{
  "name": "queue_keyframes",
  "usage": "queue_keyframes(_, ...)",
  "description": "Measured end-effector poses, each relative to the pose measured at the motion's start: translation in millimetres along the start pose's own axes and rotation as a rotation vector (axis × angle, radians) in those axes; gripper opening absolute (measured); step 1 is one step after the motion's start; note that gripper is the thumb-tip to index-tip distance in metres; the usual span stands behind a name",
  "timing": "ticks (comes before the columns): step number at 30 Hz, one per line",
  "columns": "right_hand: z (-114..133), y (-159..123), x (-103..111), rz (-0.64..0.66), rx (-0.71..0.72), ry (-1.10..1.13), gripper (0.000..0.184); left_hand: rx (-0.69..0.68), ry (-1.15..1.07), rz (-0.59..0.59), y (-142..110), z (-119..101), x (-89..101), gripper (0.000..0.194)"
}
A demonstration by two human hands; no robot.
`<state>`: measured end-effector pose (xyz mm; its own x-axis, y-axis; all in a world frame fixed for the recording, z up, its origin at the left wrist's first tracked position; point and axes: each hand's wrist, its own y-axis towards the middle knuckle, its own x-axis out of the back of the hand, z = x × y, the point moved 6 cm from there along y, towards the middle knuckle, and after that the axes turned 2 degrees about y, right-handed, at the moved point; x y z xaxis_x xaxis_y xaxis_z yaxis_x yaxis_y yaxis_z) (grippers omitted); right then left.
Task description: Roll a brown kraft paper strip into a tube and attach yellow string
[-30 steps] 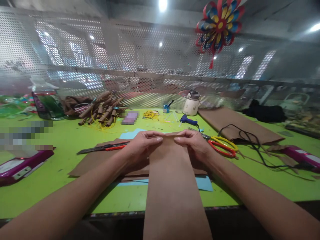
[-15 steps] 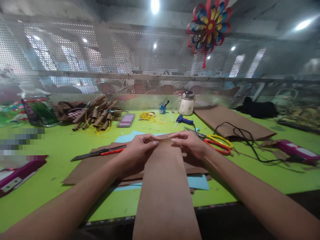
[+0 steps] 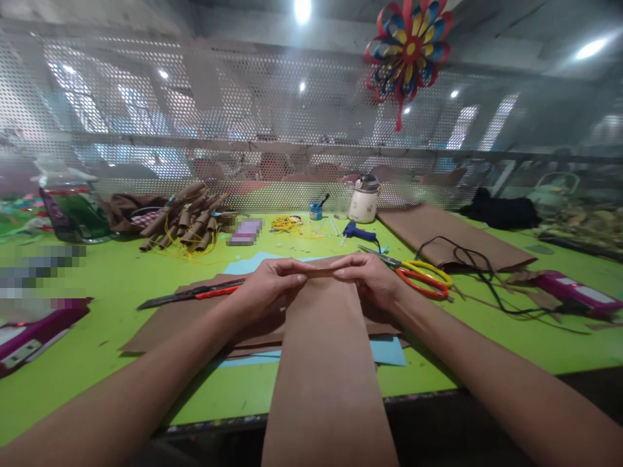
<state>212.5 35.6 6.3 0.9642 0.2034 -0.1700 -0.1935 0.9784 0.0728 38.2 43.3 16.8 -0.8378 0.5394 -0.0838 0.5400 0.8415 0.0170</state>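
Observation:
A long strip of brown paper (image 3: 328, 363) runs from the middle of the table down past its front edge toward me. Its far end is folded or rolled over into a narrow band. My left hand (image 3: 272, 285) pinches that band at its left end between thumb and fingers. At the right end my right hand (image 3: 367, 279) pinches it the same way. Under my hands lie more brown paper sheets (image 3: 165, 324) and light blue paper (image 3: 389, 352). A utility knife (image 3: 195, 293) with a red and black handle rests left of my left hand. Scissors (image 3: 423, 277) with yellow and orange handles lie beside my right hand.
At the back stand a blue glue gun (image 3: 359, 231), a small blue jar (image 3: 316, 211) and a cream flask (image 3: 364, 200). Rolled brown paper tubes (image 3: 189, 220) with yellow string lie back left. A folded brown sheet (image 3: 452, 237), black cord (image 3: 479, 272) and purple power strip (image 3: 579, 295) are right.
The folded end of the paper strip looks slightly more turned over toward me. Both hands keep their pinch, and the strip's near part has shifted a little to the right.

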Motion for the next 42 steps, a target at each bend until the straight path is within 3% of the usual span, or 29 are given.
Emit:
queue_keyframes(7, 5, -2, -3, -0.014, 0.014, 0.143, 0.021, -0.067, 0.135, -0.03, 1, -6, 0.2, 0.023)
queue_keyframes(12, 4, -5, -16, 0.077, -0.044, 0.173, 0.031, -0.132, 0.224, -0.109, 1, -11, 1.1, 0.022)
queue_keyframes(18, 6, -6, -20, 0.053, -0.03, 0.153, 0.029, -0.11, 0.183, -0.1, -2, -11, -2.1, 0.023)
queue_keyframes(25, 11, -8, -17, 0.053, 0.065, 0.095, 0.018, -0.029, -0.046, -0.083, -4, -8, -4.7, 0.02)
queue_keyframes(30, 16, -10, -14, 0.019, 0.117, -0.045, 0.013, 0.001, -0.104, 0.059, -7, -11, -12.8, 0.022)
queue_keyframes(35, 19, -9, -21, 0.077, 0.208, -0.179, 0.014, 0.15, -0.242, 0.113, -12, -6, -25.3, 0.032)
queue_keyframes(42, 9, -7, -26, 0.155, 0.235, -0.267, 0.014, 0.178, 0.09, 0.179, -14, -3, -21.0, 0.028)
